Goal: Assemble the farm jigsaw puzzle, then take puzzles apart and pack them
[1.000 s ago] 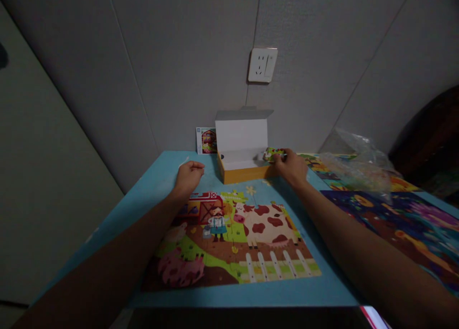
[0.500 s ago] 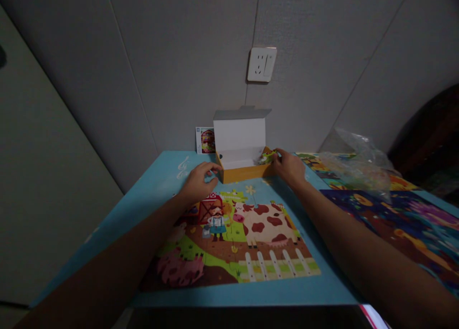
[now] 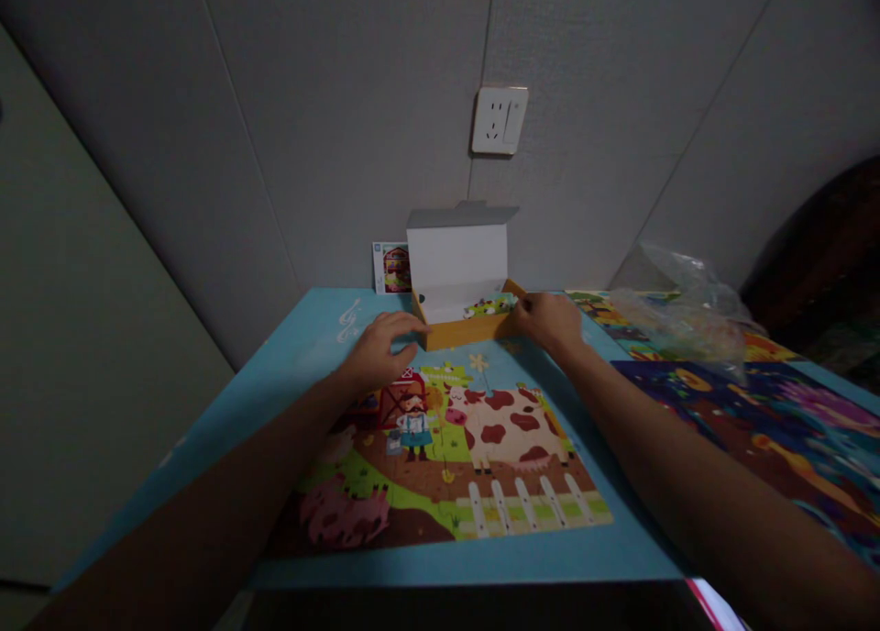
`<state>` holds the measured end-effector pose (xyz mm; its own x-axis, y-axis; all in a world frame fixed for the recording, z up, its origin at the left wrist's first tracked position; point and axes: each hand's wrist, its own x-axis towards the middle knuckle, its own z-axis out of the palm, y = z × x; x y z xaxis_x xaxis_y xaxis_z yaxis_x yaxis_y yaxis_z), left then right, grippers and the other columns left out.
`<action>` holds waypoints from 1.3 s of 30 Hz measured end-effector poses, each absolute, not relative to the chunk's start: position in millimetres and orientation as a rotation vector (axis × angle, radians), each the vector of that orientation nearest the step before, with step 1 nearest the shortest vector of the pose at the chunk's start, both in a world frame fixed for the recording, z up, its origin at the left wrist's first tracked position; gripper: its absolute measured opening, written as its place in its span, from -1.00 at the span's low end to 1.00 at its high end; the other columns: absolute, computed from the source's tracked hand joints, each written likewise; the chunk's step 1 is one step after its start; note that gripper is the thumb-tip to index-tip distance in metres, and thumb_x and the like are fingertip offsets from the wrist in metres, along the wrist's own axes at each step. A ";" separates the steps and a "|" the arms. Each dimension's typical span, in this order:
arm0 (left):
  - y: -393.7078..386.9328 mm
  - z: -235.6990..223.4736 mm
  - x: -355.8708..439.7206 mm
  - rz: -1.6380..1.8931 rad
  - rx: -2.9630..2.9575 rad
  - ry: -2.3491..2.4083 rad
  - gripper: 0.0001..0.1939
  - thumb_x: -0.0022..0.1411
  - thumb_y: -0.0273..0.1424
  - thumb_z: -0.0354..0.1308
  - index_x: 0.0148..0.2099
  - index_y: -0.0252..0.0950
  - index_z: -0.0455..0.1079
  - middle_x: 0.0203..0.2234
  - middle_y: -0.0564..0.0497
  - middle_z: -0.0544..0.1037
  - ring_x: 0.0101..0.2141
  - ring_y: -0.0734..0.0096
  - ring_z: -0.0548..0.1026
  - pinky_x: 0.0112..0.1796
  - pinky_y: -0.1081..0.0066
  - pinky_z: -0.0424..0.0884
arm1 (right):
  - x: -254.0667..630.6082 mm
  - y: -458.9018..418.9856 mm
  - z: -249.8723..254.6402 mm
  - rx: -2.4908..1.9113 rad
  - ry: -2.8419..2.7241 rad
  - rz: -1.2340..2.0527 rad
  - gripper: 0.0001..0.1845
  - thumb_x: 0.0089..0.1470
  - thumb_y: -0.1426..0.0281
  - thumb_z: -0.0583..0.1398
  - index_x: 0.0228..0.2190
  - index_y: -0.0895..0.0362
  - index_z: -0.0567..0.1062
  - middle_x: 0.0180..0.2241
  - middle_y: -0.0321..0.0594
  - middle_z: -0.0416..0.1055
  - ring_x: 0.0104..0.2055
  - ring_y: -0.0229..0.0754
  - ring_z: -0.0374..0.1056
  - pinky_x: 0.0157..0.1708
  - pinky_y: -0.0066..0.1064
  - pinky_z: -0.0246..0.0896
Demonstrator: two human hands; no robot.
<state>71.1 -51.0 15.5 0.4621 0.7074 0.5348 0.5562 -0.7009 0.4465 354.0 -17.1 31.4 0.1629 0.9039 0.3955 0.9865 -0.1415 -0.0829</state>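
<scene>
An orange box (image 3: 471, 331) with its white lid (image 3: 458, 264) raised stands at the back of the table. My left hand (image 3: 385, 345) is at the box's left front corner, fingers stretched towards it and thumb apart. At the right end of the box, my right hand (image 3: 550, 321) has its fingers curled closed over the edge; what is in them is hidden. Green puzzle pieces (image 3: 487, 306) show inside the box, close to those fingertips. Nearer me lies a partly joined farm puzzle (image 3: 440, 466) with a cow, a farmer and a pig.
A small picture card (image 3: 391, 269) leans on the wall behind the box. To the right lie a dark blue picture puzzle (image 3: 742, 429) and a clear plastic bag (image 3: 701, 310), partly over another colourful picture. A wall socket (image 3: 500, 120) is above the light blue table (image 3: 467, 565).
My right hand has turned and its fingers have curled in more at the box edge. The green pieces lie lower and further left inside the box. The left hand has barely moved.
</scene>
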 end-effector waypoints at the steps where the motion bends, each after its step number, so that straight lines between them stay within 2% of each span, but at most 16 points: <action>1: -50.9 16.0 70.6 1.057 2.506 1.102 -0.67 0.09 -0.57 0.07 -0.10 -0.26 0.46 -0.12 -0.04 0.54 -0.07 0.27 0.43 0.02 0.16 0.29 | 353.5 -16.6 31.6 -2.118 -1.855 -0.340 -0.49 0.17 0.21 -0.05 -0.29 0.23 0.60 -0.29 0.15 0.54 -0.25 0.05 0.45 -0.34 -0.31 0.15; 5: -49.9 16.3 68.2 1.028 2.494 1.163 -0.65 0.10 -0.54 0.07 -0.05 -0.29 0.47 -0.09 -0.07 0.54 -0.05 0.27 0.43 0.05 0.17 0.28 | 355.0 -15.8 30.8 -2.049 -1.980 -0.286 -0.41 0.20 0.16 -0.10 -0.31 0.24 0.61 -0.31 0.14 0.54 -0.27 0.03 0.45 -0.35 -0.31 0.13; 12: -52.3 17.8 70.7 0.845 2.409 1.231 -0.50 0.12 -0.51 0.04 0.14 -0.28 0.37 0.03 -0.09 0.47 0.04 0.28 0.38 0.09 0.25 0.24 | 345.4 -27.2 38.6 -1.890 -1.902 -0.443 -0.56 0.18 0.27 -0.04 -0.35 0.20 0.58 -0.36 0.05 0.54 -0.34 -0.03 0.42 -0.39 -0.34 0.05; 14: -51.6 18.8 70.1 0.721 2.444 1.274 -0.53 0.14 -0.48 0.03 0.12 -0.30 0.37 -0.04 -0.09 0.52 -0.03 0.28 0.43 0.04 0.28 0.28 | 332.1 -39.0 42.2 -1.734 -2.014 -0.424 -0.58 0.19 0.28 -0.04 -0.37 0.19 0.56 -0.36 0.01 0.53 -0.34 -0.06 0.41 -0.38 -0.35 0.04; 16: -50.5 20.6 65.9 0.525 2.498 1.377 -0.62 0.16 -0.39 0.03 0.02 -0.33 0.45 -0.20 -0.10 0.57 -0.17 0.25 0.49 -0.10 0.30 0.34 | 314.0 -54.9 41.9 -1.562 -2.226 -0.295 -0.59 0.20 0.27 -0.03 -0.38 0.17 0.54 -0.39 -0.06 0.51 -0.35 -0.10 0.39 -0.36 -0.36 0.05; 18: -49.7 23.1 58.9 0.307 2.547 1.443 -0.63 0.16 -0.23 0.07 -0.10 -0.33 0.49 -0.29 -0.11 0.56 -0.27 0.22 0.49 -0.23 0.31 0.34 | 294.7 -70.8 36.8 -1.381 -2.431 -0.121 -0.63 0.19 0.20 0.01 -0.27 0.15 0.53 -0.32 -0.08 0.50 -0.29 -0.10 0.39 -0.32 -0.36 0.09; 20: -49.8 25.9 51.9 0.159 2.570 1.417 -0.55 0.07 -0.06 0.14 -0.13 -0.30 0.48 -0.27 -0.11 0.53 -0.28 0.21 0.47 -0.30 0.35 0.31 | 279.1 -82.2 28.9 -1.297 -2.561 -0.001 -0.52 0.09 0.06 0.12 -0.14 0.17 0.48 -0.20 -0.02 0.45 -0.22 -0.05 0.37 -0.29 -0.34 0.14; 22: -50.9 28.0 48.0 0.096 2.564 1.364 -0.47 -0.03 0.01 0.20 -0.13 -0.27 0.45 -0.24 -0.09 0.50 -0.26 0.22 0.45 -0.32 0.38 0.28 | 270.4 -86.4 21.7 -1.300 -2.627 0.087 -0.39 0.01 0.00 0.18 -0.08 0.22 0.43 -0.14 0.05 0.39 -0.23 -0.04 0.37 -0.29 -0.31 0.18; 26: -54.2 28.7 51.5 0.047 2.516 1.361 -0.46 -0.13 -0.01 0.27 -0.17 -0.28 0.41 -0.24 -0.07 0.48 -0.27 0.23 0.42 -0.33 0.41 0.25 | 270.2 -79.8 16.4 -1.390 -2.609 0.204 -0.33 -0.05 0.03 0.24 -0.05 0.27 0.40 -0.13 0.11 0.35 -0.16 0.02 0.35 -0.22 -0.26 0.22; 31: -55.9 26.7 56.7 0.057 2.416 1.428 -0.50 -0.15 -0.07 0.27 -0.21 -0.28 0.35 -0.24 -0.04 0.46 -0.28 0.25 0.41 -0.36 0.42 0.24 | 271.9 -75.2 17.4 -1.368 -2.576 0.300 -0.43 -0.06 0.13 0.27 -0.11 0.29 0.43 -0.16 0.08 0.35 -0.13 0.00 0.31 -0.13 -0.25 0.21; 35: -57.4 25.1 59.0 0.119 2.367 1.425 -0.50 -0.15 -0.10 0.28 -0.20 -0.26 0.29 -0.28 -0.01 0.48 -0.31 0.27 0.42 -0.41 0.44 0.23 | 272.4 -75.0 17.1 -1.344 -2.533 0.239 -0.48 -0.14 0.22 0.32 -0.18 0.29 0.42 -0.17 0.06 0.33 -0.13 -0.01 0.27 -0.14 -0.25 0.19; 39: -61.4 21.6 68.4 0.252 2.324 1.376 -0.54 -0.07 -0.22 0.26 -0.13 -0.26 0.25 -0.26 -0.02 0.49 -0.27 0.26 0.45 -0.35 0.42 0.29 | 282.8 -70.1 18.2 -1.343 -2.546 0.283 -0.48 -0.14 0.23 0.30 -0.16 0.26 0.39 -0.20 0.03 0.39 -0.20 -0.02 0.30 -0.24 -0.26 0.17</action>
<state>68.4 -61.4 21.6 0.4924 0.8683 -0.0592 0.7911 -0.4182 0.4463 282.8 -70.1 18.2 -0.5444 0.8291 0.1276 0.7809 0.5564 -0.2839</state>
